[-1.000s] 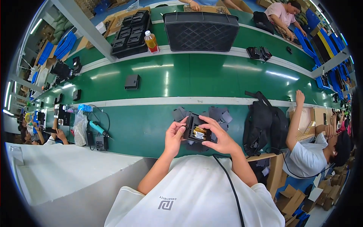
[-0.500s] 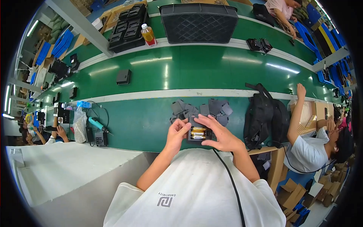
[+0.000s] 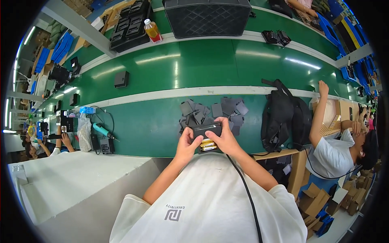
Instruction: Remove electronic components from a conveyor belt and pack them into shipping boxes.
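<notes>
Black device (image 3: 207,130) in both hands

Box (image 3: 207,130): matt black plastic; batteries (image 3: 207,145) glossy gold, metallic. Pads (image 3: 214,110): matt grey, foam-like. Belt (image 3: 194,65): glossy green, smooth. Backpack (image 3: 283,117): black cloth. Shirt (image 3: 210,202): white cloth.
</notes>
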The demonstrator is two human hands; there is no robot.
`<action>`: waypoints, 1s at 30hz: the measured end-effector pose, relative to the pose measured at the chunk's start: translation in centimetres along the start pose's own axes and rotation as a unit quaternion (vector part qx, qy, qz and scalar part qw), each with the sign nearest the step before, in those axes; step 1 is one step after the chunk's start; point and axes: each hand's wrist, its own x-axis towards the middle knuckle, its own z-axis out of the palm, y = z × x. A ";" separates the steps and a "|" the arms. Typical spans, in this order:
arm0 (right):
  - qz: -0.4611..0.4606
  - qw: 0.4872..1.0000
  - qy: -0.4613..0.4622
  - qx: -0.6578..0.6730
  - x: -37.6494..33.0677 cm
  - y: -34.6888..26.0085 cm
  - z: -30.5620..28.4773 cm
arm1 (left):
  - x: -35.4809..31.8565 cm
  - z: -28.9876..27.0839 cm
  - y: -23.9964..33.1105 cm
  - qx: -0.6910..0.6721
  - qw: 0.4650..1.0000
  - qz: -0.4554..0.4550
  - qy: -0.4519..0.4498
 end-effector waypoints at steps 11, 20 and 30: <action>-0.349 0.676 0.088 -0.643 11.9 7.8 -5.3 | 0.9 -2.2 0.3 -0.146 0.983 -0.042 0.107; -0.188 0.829 0.067 -0.522 10.0 2.6 -5.6 | 0.4 -2.1 0.7 -0.246 0.968 -0.002 0.046; -0.129 0.990 0.004 -0.053 -2.0 -4.5 -0.8 | -0.1 -0.9 0.6 -0.094 0.995 0.023 -0.035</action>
